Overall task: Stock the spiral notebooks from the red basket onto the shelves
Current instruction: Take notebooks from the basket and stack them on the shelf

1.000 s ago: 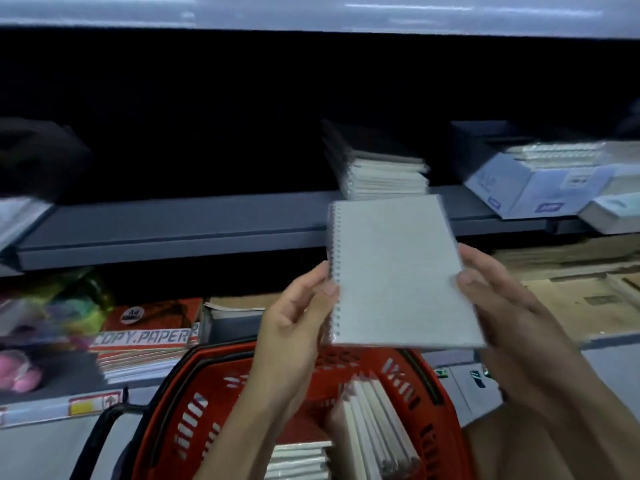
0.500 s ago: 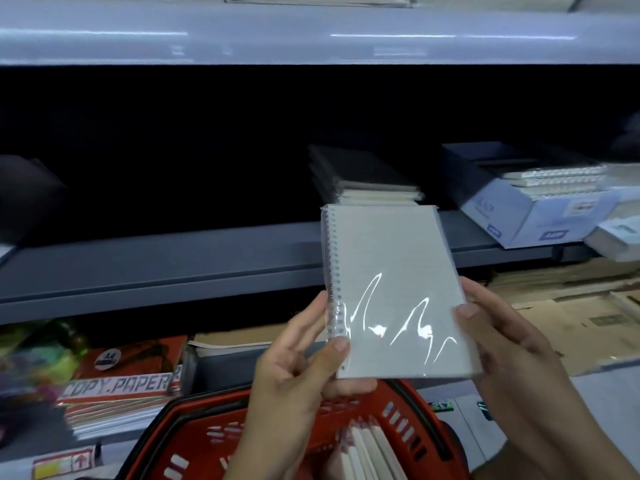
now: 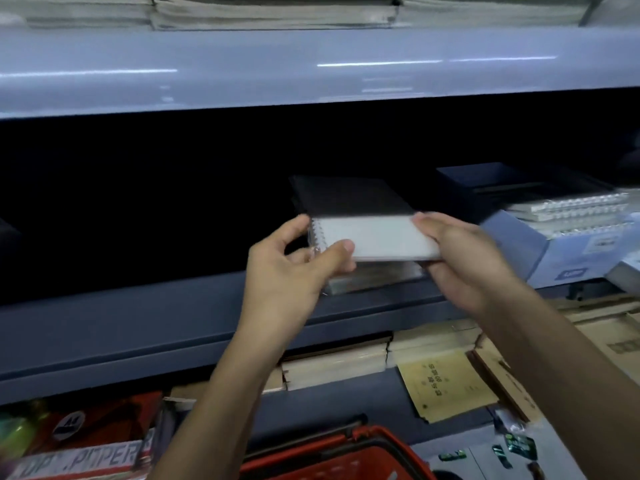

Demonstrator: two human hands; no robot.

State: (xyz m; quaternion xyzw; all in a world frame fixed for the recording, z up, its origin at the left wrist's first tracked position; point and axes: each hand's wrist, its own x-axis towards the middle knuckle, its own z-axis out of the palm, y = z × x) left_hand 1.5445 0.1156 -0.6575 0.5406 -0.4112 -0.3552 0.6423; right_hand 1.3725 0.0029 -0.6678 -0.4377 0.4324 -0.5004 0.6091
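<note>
I held a white spiral notebook (image 3: pixel 374 239) flat between both hands, level with the middle shelf (image 3: pixel 145 327) and partly pushed into its dark opening, so the far half of the cover lay in shadow. My left hand (image 3: pixel 287 268) pinched the coil edge, thumb on top near the near corner and fingers curled underneath. My right hand (image 3: pixel 464 258) gripped the opposite edge, thumb on the cover and fingers wrapped below. The notebook sat right above a stack of notebooks (image 3: pixel 374 278) on that shelf; I could not tell whether it touched the stack. To the right on the same shelf stood a pale blue box (image 3: pixel 540 251) with more coil-bound pads in it. The red basket (image 3: pixel 339 459) was low in front of me, beneath my left forearm. A pack of copy paper (image 3: pixel 79 455) lay on the lower shelf to the left.
</note>
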